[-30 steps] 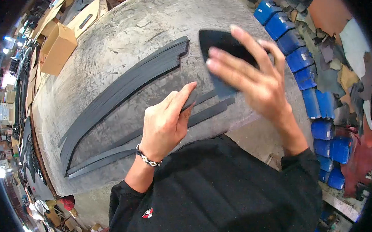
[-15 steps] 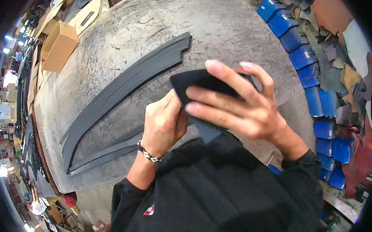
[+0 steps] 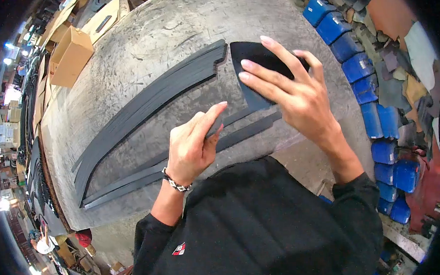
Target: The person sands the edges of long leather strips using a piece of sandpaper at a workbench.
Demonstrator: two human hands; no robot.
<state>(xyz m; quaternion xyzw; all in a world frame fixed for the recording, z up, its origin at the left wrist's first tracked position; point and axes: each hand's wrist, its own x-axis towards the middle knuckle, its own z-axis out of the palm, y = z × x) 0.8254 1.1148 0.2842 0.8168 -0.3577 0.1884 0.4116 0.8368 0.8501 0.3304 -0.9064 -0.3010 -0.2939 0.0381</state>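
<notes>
Above the grey table (image 3: 176, 33), the grip of the right hand (image 3: 301, 92) held a pointed black piece (image 3: 249, 51), while the left hand (image 3: 188, 146) pinched a dark strip (image 3: 213, 131) near a curved stack (image 3: 152, 101).

We saw a broad grey table (image 3: 259, 18), its surface worn and marked with dark scratches. Along its right side there stood blue bins (image 3: 358, 68), and beyond them we noticed many-coloured scraps (image 3: 414, 92). A cardboard box (image 3: 72, 58) was near the upper left edge. Further left, bright lamps (image 3: 3, 204) were shining.
</notes>
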